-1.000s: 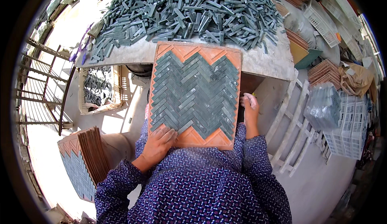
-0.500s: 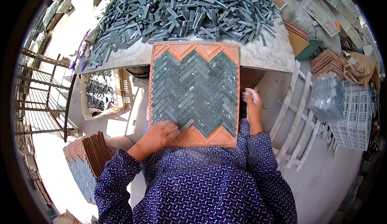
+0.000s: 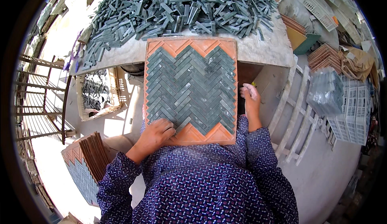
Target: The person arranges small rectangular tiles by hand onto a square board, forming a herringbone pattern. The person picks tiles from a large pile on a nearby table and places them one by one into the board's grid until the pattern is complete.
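Note:
An orange tray with a zigzag-ribbed border [image 3: 193, 42] leans from my lap onto the table edge. Dark green stone strips [image 3: 191, 87] fill its middle in a herringbone pattern. My left hand [image 3: 158, 135] rests at the tray's lower left, fingers bent and pressed together over the lowest strips; its fingertips and anything under them are hidden. Beside the tray's right edge, apart from the strips, my right hand [image 3: 251, 101] is raised with curled fingers and whitish fingertips. Whether it holds anything does not show.
A heap of loose stone strips [image 3: 181, 10] covers the table [image 3: 266, 50] ahead. A crate of strips [image 3: 117, 89] stands below left, near a metal rack [image 3: 42, 97]. Stacked filled trays [image 3: 82, 171] stand lower left. A whitish slatted frame [image 3: 296, 115] and plastic crates [image 3: 350, 111] are at right.
The view has shifted slightly, so the tray and table appear a little further left and up. Both hands keep nearly the same places and poses against the tray.

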`<move>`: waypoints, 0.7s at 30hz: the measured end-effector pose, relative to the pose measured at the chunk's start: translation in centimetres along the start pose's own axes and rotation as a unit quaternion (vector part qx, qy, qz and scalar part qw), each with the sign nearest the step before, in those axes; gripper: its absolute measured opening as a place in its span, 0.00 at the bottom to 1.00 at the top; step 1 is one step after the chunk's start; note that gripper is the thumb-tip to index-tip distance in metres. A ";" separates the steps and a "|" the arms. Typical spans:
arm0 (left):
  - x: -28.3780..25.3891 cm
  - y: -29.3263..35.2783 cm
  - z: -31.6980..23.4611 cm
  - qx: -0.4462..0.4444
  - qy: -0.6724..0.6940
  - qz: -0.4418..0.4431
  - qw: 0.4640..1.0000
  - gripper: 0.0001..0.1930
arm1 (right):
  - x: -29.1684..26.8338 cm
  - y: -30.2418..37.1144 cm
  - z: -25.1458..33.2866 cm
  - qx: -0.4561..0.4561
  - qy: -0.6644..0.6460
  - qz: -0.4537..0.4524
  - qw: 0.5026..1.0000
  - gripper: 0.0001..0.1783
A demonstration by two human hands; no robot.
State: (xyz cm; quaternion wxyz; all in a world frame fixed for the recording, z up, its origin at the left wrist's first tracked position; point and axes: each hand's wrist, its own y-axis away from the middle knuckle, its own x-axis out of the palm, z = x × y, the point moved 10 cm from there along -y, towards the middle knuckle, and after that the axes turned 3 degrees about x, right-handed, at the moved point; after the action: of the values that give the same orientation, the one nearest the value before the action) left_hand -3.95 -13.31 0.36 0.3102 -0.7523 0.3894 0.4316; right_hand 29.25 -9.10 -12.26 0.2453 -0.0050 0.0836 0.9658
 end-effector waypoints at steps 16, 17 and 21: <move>-1.6 2.5 2.8 -0.152 0.123 -0.172 0.966 0.07 | -1.1 0.3 1.6 -0.027 0.016 -0.050 0.998 0.11; -2.8 3.6 3.5 -0.183 0.125 -0.214 0.951 0.07 | -1.4 1.2 3.4 -0.043 0.056 -0.082 0.994 0.10; -4.0 8.9 6.5 -0.330 0.145 -0.362 0.860 0.06 | 3.8 7.1 11.7 -0.228 0.197 0.015 0.953 0.05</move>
State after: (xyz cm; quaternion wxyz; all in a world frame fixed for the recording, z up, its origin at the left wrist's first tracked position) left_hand -15.50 -11.28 -0.10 0.1175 -0.9527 -0.0350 0.2780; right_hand 22.87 -11.51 0.25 0.2019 -0.2497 -0.0922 0.9425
